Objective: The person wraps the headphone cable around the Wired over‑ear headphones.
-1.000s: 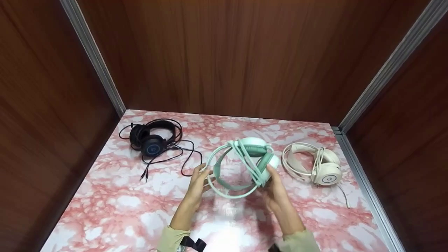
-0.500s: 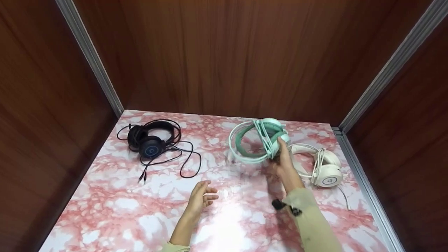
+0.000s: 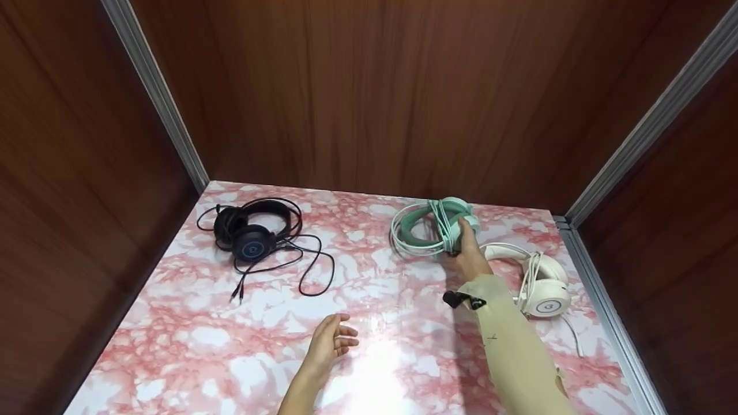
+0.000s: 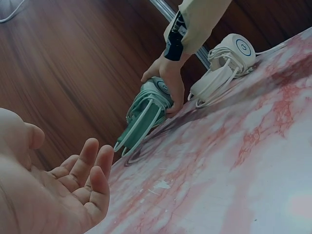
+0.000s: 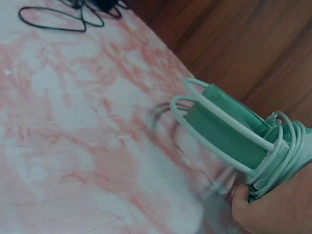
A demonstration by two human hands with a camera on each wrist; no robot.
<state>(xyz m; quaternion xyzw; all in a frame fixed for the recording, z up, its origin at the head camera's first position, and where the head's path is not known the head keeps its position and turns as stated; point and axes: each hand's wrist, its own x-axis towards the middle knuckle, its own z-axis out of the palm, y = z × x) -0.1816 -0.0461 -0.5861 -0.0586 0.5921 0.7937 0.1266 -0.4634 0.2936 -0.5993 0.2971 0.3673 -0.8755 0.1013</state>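
Green headphones point(image 3: 412, 227), with their pale cable wound round the ear cups, are at the back of the table, right of the middle. My right hand point(image 3: 471, 259) grips them by the near ear cup, thumb on top; the right wrist view shows the green headband point(image 5: 226, 129) and fingertips curled under the cup. My left hand point(image 3: 330, 344) is held over the front of the table, fingers loosely bent, holding nothing; its palm point(image 4: 53, 195) shows in the left wrist view. Cream headphones point(image 3: 548, 297) lie just right of my right hand, partly hidden by the arm.
Black headphones point(image 3: 253, 242) with a loose cable point(image 3: 331, 271) lie at the back left of the marbled red-and-white table point(image 3: 202, 337). Brown wood-grain panels point(image 3: 357, 98) close off the back and both sides, with metal rails point(image 3: 155, 92) at the corners.
My left hand has let go of the green headphones and drawn back toward the front. The right hand has carried them away from me to the back right and lowered them.
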